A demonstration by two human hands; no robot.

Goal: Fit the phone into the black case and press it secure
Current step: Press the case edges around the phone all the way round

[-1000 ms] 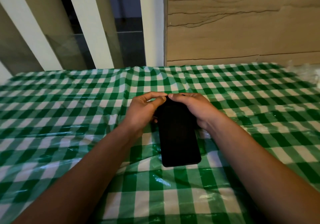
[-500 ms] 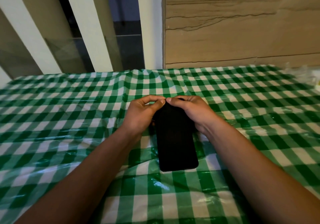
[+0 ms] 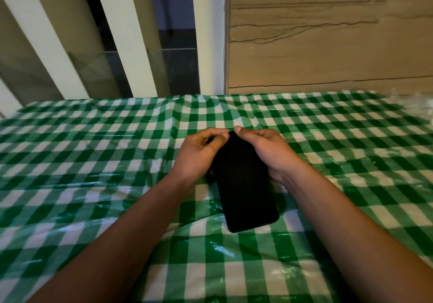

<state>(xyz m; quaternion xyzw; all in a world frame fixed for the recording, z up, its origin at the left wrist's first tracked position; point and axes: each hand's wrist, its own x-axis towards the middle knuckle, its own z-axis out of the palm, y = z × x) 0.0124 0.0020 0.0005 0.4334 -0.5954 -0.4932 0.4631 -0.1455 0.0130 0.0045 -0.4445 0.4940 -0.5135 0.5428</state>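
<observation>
The left hand [image 3: 199,155] is curled closed on the far left corner of the flat black rectangular phone in its black case [image 3: 243,181], thumb on the dark face, fingers tucked around the edge. The 2 black parts cannot be told apart here; they read as 1 dark slab. That slab lies near the middle of the glossy green-and-white checked plastic tablecloth [image 3: 93,162], its near end resting on the cloth, its far end held between the hands and tilted a little to the right. The right hand [image 3: 267,150] is likewise clamped on the far right corner, thumb tip pressing just beside the left thumb at the top edge.

As a judgement, the phone is stiff, fairly light, and smooth enough to slip, with a glass face that would dislike a hard knock. The case is probably somewhat flexible at its lip, so it should yield when pushed over a corner. The best hold seems to be on the long edges and corners, thumbs on the face near the rim, with the cloth beneath as support; the slick, wrinkled plastic may let it slide.

Compared with 0.5 s ago, the near end has swung slightly rightward, so the slab now sits more askew. Both hands remain on the far corners, thumbs still meeting at the top edge.
</observation>
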